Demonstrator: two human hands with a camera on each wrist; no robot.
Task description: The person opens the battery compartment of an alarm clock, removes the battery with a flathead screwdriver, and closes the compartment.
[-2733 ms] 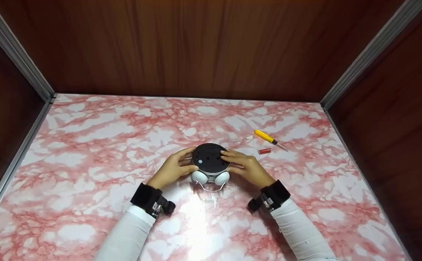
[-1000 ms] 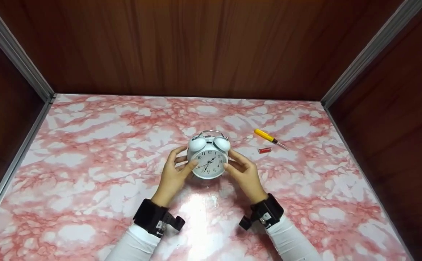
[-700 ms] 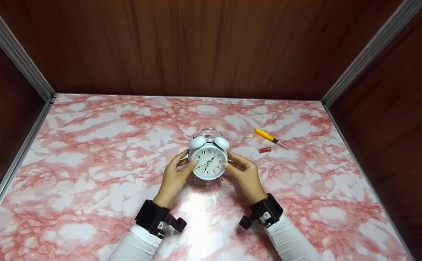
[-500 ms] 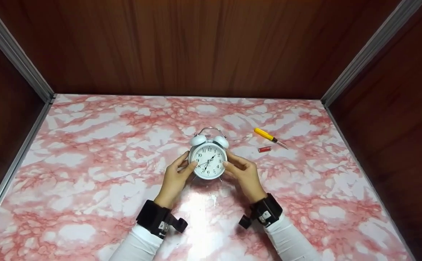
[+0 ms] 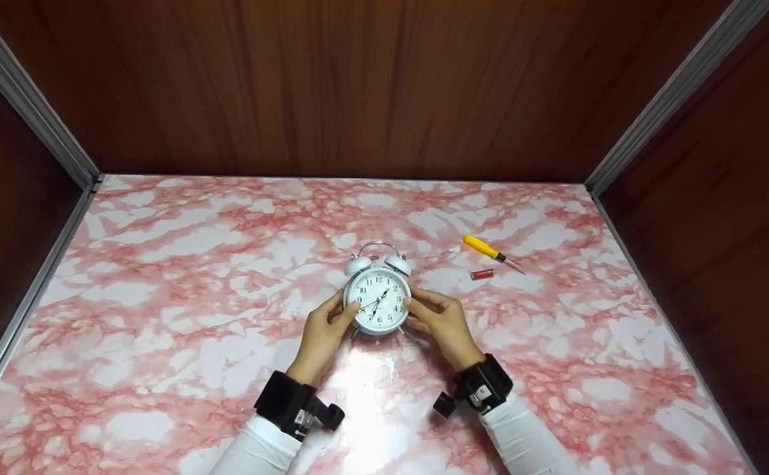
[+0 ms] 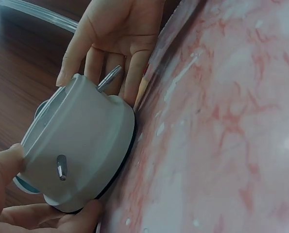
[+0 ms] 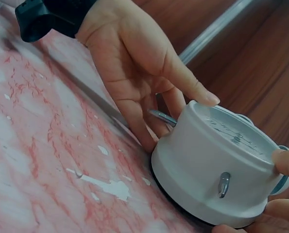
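A white twin-bell alarm clock (image 5: pixel 379 290) lies tilted back close over the table, its dial turned up and its bells and wire handle pointing away from me. My left hand (image 5: pixel 321 333) grips its left side, thumb on the front rim and fingers behind. On the opposite side my right hand (image 5: pixel 447 323) holds it the same way. From the left wrist view, the clock's white body (image 6: pixel 86 141) shows two short metal feet on its underside. The black back edge sits right at the table surface in the right wrist view, where the left hand (image 7: pixel 134 68) also appears.
A yellow-handled screwdriver (image 5: pixel 481 246) lies to the right, beyond the hands. Beside it is a small red battery (image 5: pixel 482 274). The pink-and-white marbled table (image 5: pixel 160 316) is bounded by dark wood panels (image 5: pixel 358 86) at the back and sides.
The clock, earlier with its black back up and bells toward me, has been turned over to show the dial, bells now away. Since then it has tilted further back and come slightly nearer.
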